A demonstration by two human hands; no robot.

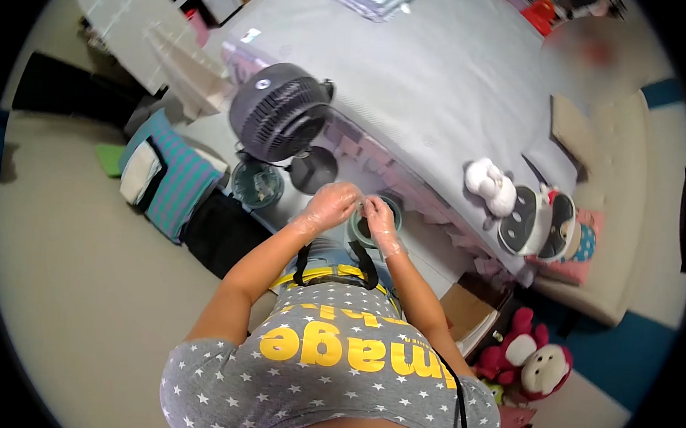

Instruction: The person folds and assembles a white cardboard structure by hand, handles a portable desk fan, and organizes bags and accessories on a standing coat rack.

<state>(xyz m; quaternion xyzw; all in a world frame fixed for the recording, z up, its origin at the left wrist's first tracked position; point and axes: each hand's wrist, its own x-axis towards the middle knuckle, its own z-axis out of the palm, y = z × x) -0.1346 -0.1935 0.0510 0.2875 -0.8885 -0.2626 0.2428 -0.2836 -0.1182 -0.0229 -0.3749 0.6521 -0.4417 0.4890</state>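
Observation:
Both hands wear clear plastic gloves and meet in front of the waist. My left hand [334, 206] has its fingers pinched together near the fingertips of my right hand [379, 219], which are also closed. Whatever lies between the fingertips is too small to make out. Below my right hand is a green round bucket [397, 211], partly covered by that hand, with something dark inside. A dark grey fan [281, 112] stands beyond my left hand on a round base [314, 170]. Left of the base is a green bin [258, 184] with small items in it.
A bed [433, 80] with a pink ruffled skirt stretches across the front. A striped pillow [178, 188] and black cloth lie at the left. White plush [490, 187] sits on the bed's edge. At the lower right are a cardboard box [467, 313] and a red plush monkey [517, 348].

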